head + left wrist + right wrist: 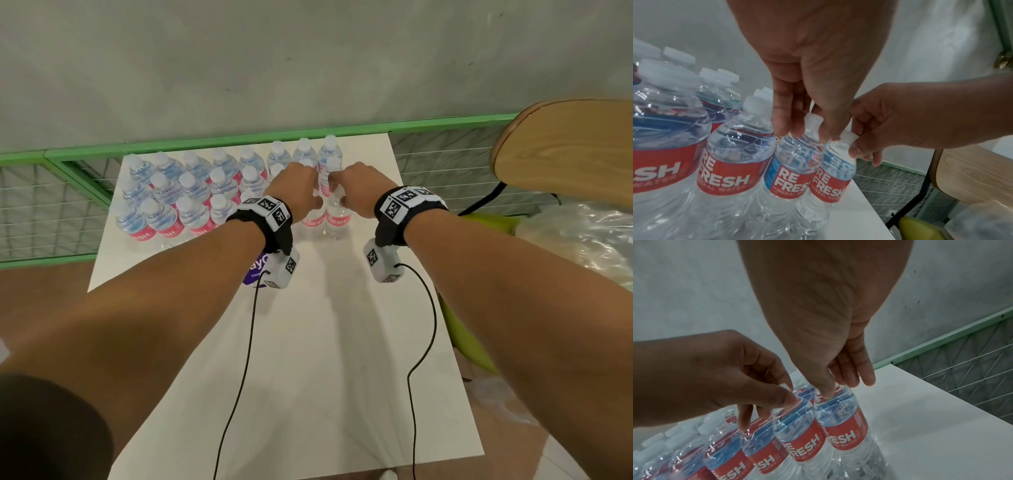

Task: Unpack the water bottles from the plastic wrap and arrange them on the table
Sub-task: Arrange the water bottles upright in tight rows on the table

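Nearly all water bottles (191, 192) stood unwrapped in rows at the upper centre of the table (325, 342). Your left hand (294, 192) and right hand (359, 192) each pinched a bottle neck in the row's right end; the discarded plastic wrap (582, 240) lay at right, so probably only these placements remained.

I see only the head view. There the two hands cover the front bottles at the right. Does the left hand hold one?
Observer: Yes, the left wrist view shows the left hand pinching the top of one bottle.
Operator: And the right hand?
Observer: The right hand pinches the white cap of the neighbouring bottle.
Operator: What is written on them?
Observer: RE FRESH MINERAL WATER, on red labels.
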`<state>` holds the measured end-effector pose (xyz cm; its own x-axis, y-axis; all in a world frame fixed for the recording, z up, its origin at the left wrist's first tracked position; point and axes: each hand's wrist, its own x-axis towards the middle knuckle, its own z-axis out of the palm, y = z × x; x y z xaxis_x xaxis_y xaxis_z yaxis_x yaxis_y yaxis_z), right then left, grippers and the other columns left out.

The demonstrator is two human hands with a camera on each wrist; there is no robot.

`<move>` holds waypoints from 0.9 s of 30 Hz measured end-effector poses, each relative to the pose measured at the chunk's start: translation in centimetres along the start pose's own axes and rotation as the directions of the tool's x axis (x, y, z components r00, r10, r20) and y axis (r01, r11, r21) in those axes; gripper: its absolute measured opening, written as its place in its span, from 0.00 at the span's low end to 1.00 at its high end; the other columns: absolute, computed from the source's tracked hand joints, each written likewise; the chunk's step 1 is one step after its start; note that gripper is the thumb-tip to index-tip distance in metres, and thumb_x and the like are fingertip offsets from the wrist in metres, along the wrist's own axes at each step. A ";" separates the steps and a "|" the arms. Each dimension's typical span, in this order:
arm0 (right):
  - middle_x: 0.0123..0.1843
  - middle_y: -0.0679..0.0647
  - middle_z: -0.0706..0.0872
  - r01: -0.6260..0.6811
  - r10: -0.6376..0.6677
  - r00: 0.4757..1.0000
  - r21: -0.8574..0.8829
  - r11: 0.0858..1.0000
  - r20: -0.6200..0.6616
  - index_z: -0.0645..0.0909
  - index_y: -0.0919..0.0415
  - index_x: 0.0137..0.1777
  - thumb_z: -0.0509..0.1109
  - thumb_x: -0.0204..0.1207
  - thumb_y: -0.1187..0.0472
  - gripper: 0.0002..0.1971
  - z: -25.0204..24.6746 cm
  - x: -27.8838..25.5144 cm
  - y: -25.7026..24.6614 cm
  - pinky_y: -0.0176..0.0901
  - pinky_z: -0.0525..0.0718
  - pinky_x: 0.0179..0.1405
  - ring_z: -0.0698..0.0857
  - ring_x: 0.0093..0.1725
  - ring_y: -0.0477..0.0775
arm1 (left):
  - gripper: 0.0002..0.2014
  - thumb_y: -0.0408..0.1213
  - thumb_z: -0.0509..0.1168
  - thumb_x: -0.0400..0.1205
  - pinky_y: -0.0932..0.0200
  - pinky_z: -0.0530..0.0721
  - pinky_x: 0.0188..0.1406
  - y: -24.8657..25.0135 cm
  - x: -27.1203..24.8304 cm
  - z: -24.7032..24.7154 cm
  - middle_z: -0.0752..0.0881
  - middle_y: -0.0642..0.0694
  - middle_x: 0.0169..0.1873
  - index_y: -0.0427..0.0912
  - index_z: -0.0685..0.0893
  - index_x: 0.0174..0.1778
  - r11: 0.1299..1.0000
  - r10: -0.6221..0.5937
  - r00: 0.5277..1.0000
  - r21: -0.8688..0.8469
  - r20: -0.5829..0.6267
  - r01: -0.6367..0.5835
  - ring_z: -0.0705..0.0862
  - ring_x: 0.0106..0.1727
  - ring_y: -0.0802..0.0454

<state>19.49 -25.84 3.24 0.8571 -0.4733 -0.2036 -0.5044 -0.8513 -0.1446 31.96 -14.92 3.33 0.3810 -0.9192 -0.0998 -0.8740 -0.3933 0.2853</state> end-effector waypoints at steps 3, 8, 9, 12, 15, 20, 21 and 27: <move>0.53 0.62 0.84 0.004 -0.004 1.000 -0.018 1.000 -0.008 0.80 0.54 0.62 0.69 0.77 0.62 0.14 -0.2 0.7 0.0 0.52 0.84 0.46 0.84 0.50 0.65 | 0.13 0.41 0.74 0.76 0.53 0.76 0.37 -0.2 0.4 0.0 0.84 0.38 0.46 0.36 0.85 0.50 1.000 0.002 1.000 0.000 -0.018 -0.002 0.83 0.45 0.40; 0.52 0.61 0.84 0.010 -0.011 1.000 -0.013 1.000 -0.029 0.81 0.55 0.62 0.70 0.77 0.63 0.14 -0.1 1.3 0.6 0.48 0.79 0.41 0.84 0.50 0.64 | 0.14 0.41 0.73 0.78 0.52 0.74 0.40 -0.4 1.0 0.5 0.82 0.38 0.49 0.37 0.84 0.53 1.000 0.003 1.000 0.008 -0.016 -0.003 0.81 0.47 0.40; 0.52 0.61 0.84 0.007 -0.007 0.999 -0.005 1.000 -0.033 0.80 0.54 0.62 0.70 0.77 0.63 0.14 -0.1 1.3 0.8 0.48 0.77 0.41 0.84 0.50 0.64 | 0.14 0.42 0.72 0.78 0.52 0.75 0.41 -0.5 1.1 0.6 0.82 0.38 0.49 0.37 0.83 0.54 1.000 0.006 1.000 0.011 -0.013 -0.006 0.81 0.49 0.39; 0.53 0.60 0.84 -0.013 0.014 0.999 0.028 1.000 -0.036 0.79 0.54 0.65 0.71 0.76 0.61 0.17 0.2 1.1 1.1 0.47 0.76 0.41 0.84 0.51 0.64 | 0.16 0.43 0.71 0.79 0.51 0.77 0.43 -0.6 1.2 0.8 0.82 0.38 0.51 0.37 0.83 0.58 0.999 0.027 1.000 0.035 -0.011 -0.027 0.82 0.51 0.38; 0.57 0.59 0.83 -0.045 0.048 0.998 0.086 0.995 -0.030 0.76 0.54 0.68 0.73 0.75 0.56 0.22 0.6 0.5 1.4 0.50 0.80 0.46 0.83 0.55 0.63 | 0.19 0.46 0.71 0.80 0.47 0.82 0.49 -0.7 1.4 0.7 0.82 0.38 0.54 0.38 0.82 0.61 0.998 0.047 0.999 0.052 0.005 -0.047 0.82 0.54 0.38; 0.60 0.59 0.82 -0.090 0.109 0.989 0.176 0.980 -0.098 0.73 0.57 0.69 0.73 0.76 0.50 0.25 2.0 -0.5 1.5 0.53 0.81 0.54 0.82 0.58 0.63 | 0.23 0.46 0.74 0.79 0.42 0.84 0.55 -0.9 1.7 0.1 0.81 0.38 0.59 0.40 0.82 0.66 0.994 0.082 0.996 0.074 0.047 -0.085 0.83 0.57 0.37; 0.59 0.60 0.82 -0.096 0.119 0.986 0.185 0.978 -0.114 0.73 0.58 0.69 0.73 0.77 0.50 0.24 2.2 -0.6 1.4 0.53 0.81 0.54 0.82 0.58 0.63 | 0.21 0.45 0.74 0.79 0.43 0.84 0.54 -0.8 1.7 0.1 0.81 0.37 0.58 0.39 0.83 0.65 0.992 0.092 0.994 0.080 0.054 -0.096 0.83 0.57 0.36; 0.58 0.62 0.81 -0.121 0.159 0.977 0.244 0.962 -0.145 0.74 0.60 0.69 0.72 0.79 0.55 0.21 2.8 -0.7 1.1 0.53 0.78 0.56 0.80 0.60 0.66 | 0.16 0.38 0.72 0.80 0.49 0.82 0.50 -0.9 1.6 0.4 0.82 0.37 0.56 0.40 0.86 0.63 0.988 0.121 0.991 0.095 0.049 -0.125 0.83 0.56 0.36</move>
<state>18.03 -25.82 0.48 0.7719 -0.6306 -0.0813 -0.6144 -0.7068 -0.3507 33.20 -16.11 2.50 0.2573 -0.9599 -0.1112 -0.9394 -0.2754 0.2041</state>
